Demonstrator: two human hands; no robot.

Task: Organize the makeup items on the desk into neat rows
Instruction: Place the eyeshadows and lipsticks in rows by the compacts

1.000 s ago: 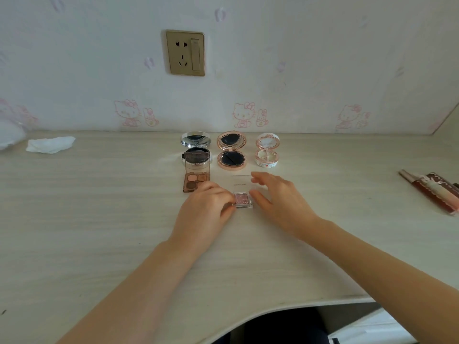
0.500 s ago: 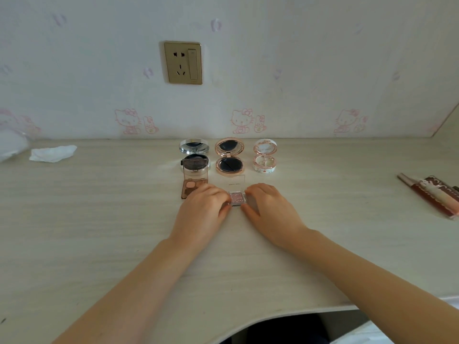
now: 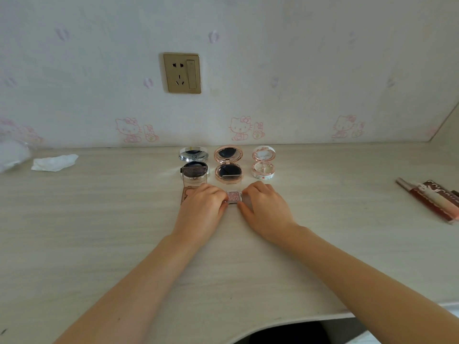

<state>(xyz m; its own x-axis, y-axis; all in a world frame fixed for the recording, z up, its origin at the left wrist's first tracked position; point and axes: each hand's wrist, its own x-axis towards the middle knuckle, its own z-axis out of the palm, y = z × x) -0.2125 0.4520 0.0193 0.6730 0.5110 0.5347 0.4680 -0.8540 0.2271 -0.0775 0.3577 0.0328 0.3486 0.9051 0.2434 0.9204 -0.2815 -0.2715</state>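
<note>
A small square pink glitter eyeshadow pot with a clear lid raised lies on the pale wooden desk. My left hand grips its left side and my right hand grips its right side with curled fingers. Under my left hand's knuckles a brown eyeshadow palette shows partly, its clear lid up. Behind stand three open round compacts in a row: silver, rose-gold and white-pink.
Brown and pale lip gloss tubes lie at the desk's right edge. A crumpled white tissue and a white fluffy thing sit at far left. A gold wall socket is above the compacts. The desk's curved front edge runs below my arms.
My right hand has closed in on the glitter pot from the right, and both hands now hold it. The view has tilted up slightly.
</note>
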